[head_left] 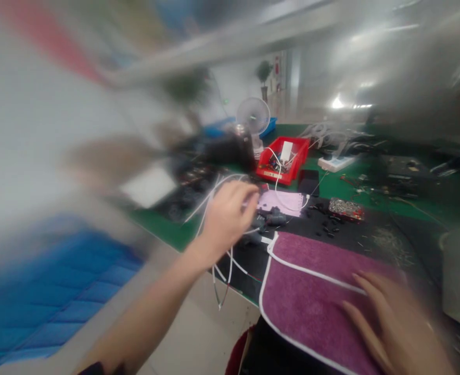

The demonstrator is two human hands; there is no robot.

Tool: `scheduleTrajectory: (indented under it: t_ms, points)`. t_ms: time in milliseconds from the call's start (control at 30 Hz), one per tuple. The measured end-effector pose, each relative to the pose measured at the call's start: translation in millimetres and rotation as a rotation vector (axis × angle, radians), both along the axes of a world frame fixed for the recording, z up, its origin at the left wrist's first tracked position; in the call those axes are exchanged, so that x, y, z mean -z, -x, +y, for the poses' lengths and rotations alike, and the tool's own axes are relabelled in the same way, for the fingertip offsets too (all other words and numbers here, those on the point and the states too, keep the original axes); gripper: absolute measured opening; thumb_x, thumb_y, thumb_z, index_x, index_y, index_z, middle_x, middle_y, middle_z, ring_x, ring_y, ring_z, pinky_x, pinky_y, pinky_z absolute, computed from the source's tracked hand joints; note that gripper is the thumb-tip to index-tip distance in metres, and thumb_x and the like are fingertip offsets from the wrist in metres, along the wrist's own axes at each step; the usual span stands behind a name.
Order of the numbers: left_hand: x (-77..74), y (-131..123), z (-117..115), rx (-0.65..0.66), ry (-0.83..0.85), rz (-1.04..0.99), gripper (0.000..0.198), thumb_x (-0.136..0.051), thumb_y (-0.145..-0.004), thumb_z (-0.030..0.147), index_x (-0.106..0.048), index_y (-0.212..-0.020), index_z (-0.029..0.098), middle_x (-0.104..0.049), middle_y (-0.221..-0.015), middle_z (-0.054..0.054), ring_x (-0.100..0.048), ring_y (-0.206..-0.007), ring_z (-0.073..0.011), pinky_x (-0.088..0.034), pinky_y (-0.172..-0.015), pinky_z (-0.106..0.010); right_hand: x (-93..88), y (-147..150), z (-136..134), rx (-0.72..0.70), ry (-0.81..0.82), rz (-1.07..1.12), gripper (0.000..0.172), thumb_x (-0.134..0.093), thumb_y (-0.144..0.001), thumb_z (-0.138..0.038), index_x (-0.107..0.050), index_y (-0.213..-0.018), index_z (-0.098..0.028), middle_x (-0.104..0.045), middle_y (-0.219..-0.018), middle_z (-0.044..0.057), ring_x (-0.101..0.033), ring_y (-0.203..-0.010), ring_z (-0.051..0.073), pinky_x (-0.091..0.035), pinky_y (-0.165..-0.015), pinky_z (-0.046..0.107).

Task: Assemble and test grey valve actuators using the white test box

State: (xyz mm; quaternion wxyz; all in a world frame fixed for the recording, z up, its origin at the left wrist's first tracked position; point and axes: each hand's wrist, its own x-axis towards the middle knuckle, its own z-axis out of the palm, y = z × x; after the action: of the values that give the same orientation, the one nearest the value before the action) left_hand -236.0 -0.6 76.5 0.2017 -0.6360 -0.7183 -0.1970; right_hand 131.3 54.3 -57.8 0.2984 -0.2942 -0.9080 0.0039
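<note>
My left hand [230,216] is over the dark work mat, its fingers curled and the thumb close to the fingertips. What it holds, if anything, is hidden. White cables [230,265] run behind and below this hand and hang past the table edge. Just right of it lie dark connector-like parts [276,216] and a pink sheet [280,200]. My right hand [397,323], partly blurred, is over a purple cloth with white edging [308,291]. Its fingers are stretched out and apart, with nothing seen in them.
Beyond the pink sheet, a red bin [282,160] holds small parts and a white block. A small fan [253,117], a white power strip [336,163] and a tray of metal pieces [346,208] are farther back. A blue surface [58,297] lies at lower left.
</note>
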Motion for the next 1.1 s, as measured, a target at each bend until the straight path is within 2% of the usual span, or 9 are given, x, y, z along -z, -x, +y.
scheduleTrajectory:
  t_ms: [133, 267, 467, 600, 667, 767, 933, 1033, 1100]
  points:
    - [-6.5, 53.8, 53.6, -0.022, 0.207, 0.098, 0.019, -0.064, -0.101, 0.031, -0.07, -0.098, 0.013, -0.073, -0.102, -0.013, -0.068, -0.101, -0.026, -0.054, -0.092, -0.04, -1.9, -1.5, -3.6, 0.001, -0.024, 0.029, 0.05, -0.041, -0.116, -0.06, -0.059, -0.132, -0.017, -0.061, -0.126, 0.012, -0.061, -0.11, 0.036, -0.047, -0.095, 0.053]
    - [-6.6, 60.3, 79.5, -0.03, 0.318, 0.165, 0.025, -0.066, -0.1, 0.035, -0.068, -0.09, 0.013, -0.07, -0.088, -0.004, -0.067, -0.082, -0.018, -0.056, -0.081, -0.036, -3.2, -7.3, -6.3, 0.013, 0.033, 0.107, 0.037, -0.046, -0.117, -0.051, -0.063, -0.125, -0.019, -0.064, -0.12, 0.009, -0.061, -0.108, 0.031, -0.048, -0.093, 0.047]
    - [-67.9, 16.9, 50.5, -0.019, 0.125, 0.216, 0.042, -0.041, -0.108, 0.034, -0.072, -0.091, 0.011, -0.073, -0.091, -0.015, -0.067, -0.083, -0.0246, -0.043, -0.068, -0.033, -35.1, -6.1, -19.3, 0.031, 0.179, 0.419, 0.016, -0.06, -0.112, -0.037, -0.069, -0.113, -0.024, -0.069, -0.106, 0.003, -0.067, -0.092, 0.022, -0.055, -0.084, 0.033]
    - [-99.4, -51.6, 11.8, 0.249, -0.172, -0.045, 0.03, -0.052, -0.107, 0.034, -0.075, -0.096, 0.019, -0.074, -0.083, -0.002, -0.066, -0.074, -0.0165, -0.046, -0.07, -0.03, -69.7, 28.5, -36.7, -0.077, 0.859, 0.68, 0.029, -0.06, -0.113, -0.049, -0.069, -0.128, -0.026, -0.072, -0.113, 0.007, -0.072, -0.099, 0.023, -0.062, -0.083, 0.028]
    - [-93.2, -94.3, -6.9, 0.353, -0.226, -0.197, 0.022, -0.056, -0.105, 0.028, -0.075, -0.098, 0.021, -0.075, -0.085, -0.001, -0.068, -0.073, -0.016, -0.049, -0.071, -0.03, -81.1, 49.7, -46.7, -0.336, 1.155, 0.894, 0.05, -0.061, -0.109, -0.063, -0.062, -0.141, -0.025, -0.068, -0.125, 0.012, -0.07, -0.111, 0.028, -0.062, -0.094, 0.038]
    - [-56.0, -151.0, -31.2, 0.442, -0.26, -0.43, 0.014, -0.058, -0.102, 0.019, -0.071, -0.103, 0.023, -0.076, -0.085, -0.003, -0.07, -0.07, -0.0184, -0.053, -0.065, -0.032, -85.1, 63.6, -58.3, -0.497, 1.207, 1.124, 0.063, -0.066, -0.102, -0.072, -0.059, -0.143, -0.025, -0.063, -0.135, 0.015, -0.066, -0.118, 0.034, -0.059, -0.1, 0.048]
    - [16.7, -189.4, -49.5, 0.575, -0.083, -0.691, 0.03, -0.056, -0.101, 0.016, -0.065, -0.126, 0.03, -0.08, -0.101, -0.005, -0.077, -0.084, -0.0231, -0.061, -0.073, -0.036, -93.3, 16.8, -59.6, -0.028, 1.038, 1.05, 0.063, -0.075, -0.1, -0.06, -0.053, -0.145, -0.024, -0.067, -0.126, 0.011, -0.069, -0.108, 0.03, -0.061, -0.092, 0.038]
    - [28.3, -185.8, -45.0, 0.666, 0.099, -0.953, 0.032, -0.057, -0.104, 0.036, -0.062, -0.135, 0.033, -0.076, -0.115, -0.007, -0.076, -0.098, -0.025, -0.064, -0.079, -0.036, -113.4, -18.6, -55.3, 0.072, 1.016, 0.753, 0.068, -0.089, -0.087, -0.047, -0.055, -0.14, -0.025, -0.066, -0.126, 0.006, -0.068, -0.106, 0.026, -0.06, -0.087, 0.028]
    - [22.3, -181.9, -40.2, 0.709, 0.219, -1.075, 0.055, -0.064, -0.099, 0.05, -0.05, -0.15, 0.035, -0.07, -0.133, -0.009, -0.072, -0.113, -0.0277, -0.064, -0.092, -0.039, -123.7, -32.1, -53.3, 0.075, 0.962, 0.622, 0.069, -0.092, -0.082, -0.036, -0.052, -0.137, -0.026, -0.064, -0.128, 0.004, -0.066, -0.112, 0.025, -0.059, -0.09, 0.026]
